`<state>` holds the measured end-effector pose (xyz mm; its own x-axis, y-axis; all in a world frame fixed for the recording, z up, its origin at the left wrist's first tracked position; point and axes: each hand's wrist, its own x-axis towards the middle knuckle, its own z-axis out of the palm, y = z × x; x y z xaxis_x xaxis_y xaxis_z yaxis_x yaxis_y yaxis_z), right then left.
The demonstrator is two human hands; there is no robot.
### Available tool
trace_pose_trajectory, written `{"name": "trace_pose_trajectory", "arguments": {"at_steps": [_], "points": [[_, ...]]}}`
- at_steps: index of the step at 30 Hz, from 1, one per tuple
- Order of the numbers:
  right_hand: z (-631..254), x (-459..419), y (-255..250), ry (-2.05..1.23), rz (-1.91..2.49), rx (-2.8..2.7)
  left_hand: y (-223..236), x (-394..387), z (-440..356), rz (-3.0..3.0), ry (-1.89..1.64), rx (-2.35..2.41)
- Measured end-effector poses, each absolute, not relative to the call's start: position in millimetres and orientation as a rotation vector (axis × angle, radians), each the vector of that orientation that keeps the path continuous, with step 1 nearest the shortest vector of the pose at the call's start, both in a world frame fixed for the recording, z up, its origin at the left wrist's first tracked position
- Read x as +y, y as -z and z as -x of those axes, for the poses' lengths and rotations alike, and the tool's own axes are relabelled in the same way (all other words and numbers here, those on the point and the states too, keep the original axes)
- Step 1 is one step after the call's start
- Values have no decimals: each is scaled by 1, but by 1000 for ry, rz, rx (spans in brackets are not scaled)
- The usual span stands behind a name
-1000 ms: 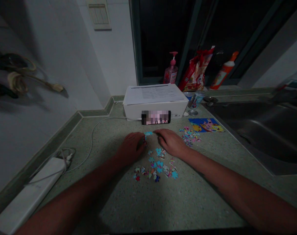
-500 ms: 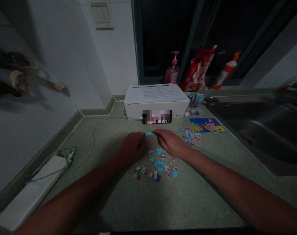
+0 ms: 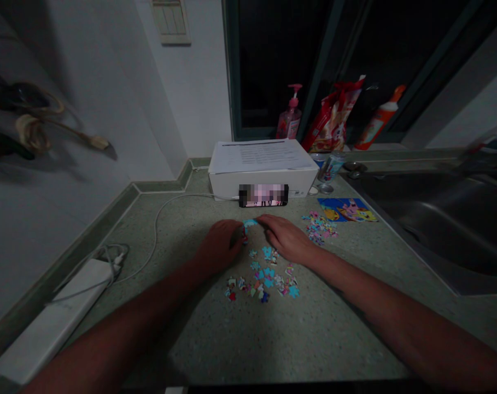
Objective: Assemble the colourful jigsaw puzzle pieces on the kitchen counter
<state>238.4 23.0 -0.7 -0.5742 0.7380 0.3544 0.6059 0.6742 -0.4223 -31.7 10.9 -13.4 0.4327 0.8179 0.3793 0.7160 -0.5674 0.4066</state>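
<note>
My left hand (image 3: 220, 244) rests on the counter, fingers curled and pressed to the left side of a small joined corner of jigsaw puzzle pieces (image 3: 250, 222), light blue along the top. Red and dark bits show down its left side, by my left thumb. From the other side, the bent fingertips of my right hand (image 3: 288, 239) press on the strip's right end. My fingers cover part of the joined pieces. Closer to me lie several loose puzzle pieces (image 3: 268, 276), mostly light blue, white and pink.
Right of my right hand sits a heap of puzzle pieces (image 3: 321, 227), below a blue cartoon picture card (image 3: 349, 210). A phone (image 3: 264, 196) leans on a white box (image 3: 232, 181). At left lies a power strip (image 3: 63, 317) with a cable; a sink (image 3: 437, 219) is at right.
My left thumb has shifted slightly down and away, so more of the joined pieces' left side shows. My right hand has hardly moved.
</note>
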Motion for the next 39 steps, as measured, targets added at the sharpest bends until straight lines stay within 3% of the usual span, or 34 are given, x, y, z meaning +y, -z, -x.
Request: {"name": "trace_pose_trajectory", "arguments": {"at_steps": [39], "points": [[-238, 22, -3, -345, 1044, -2394, 10, 11, 29, -2509, -810, 1304]]}}
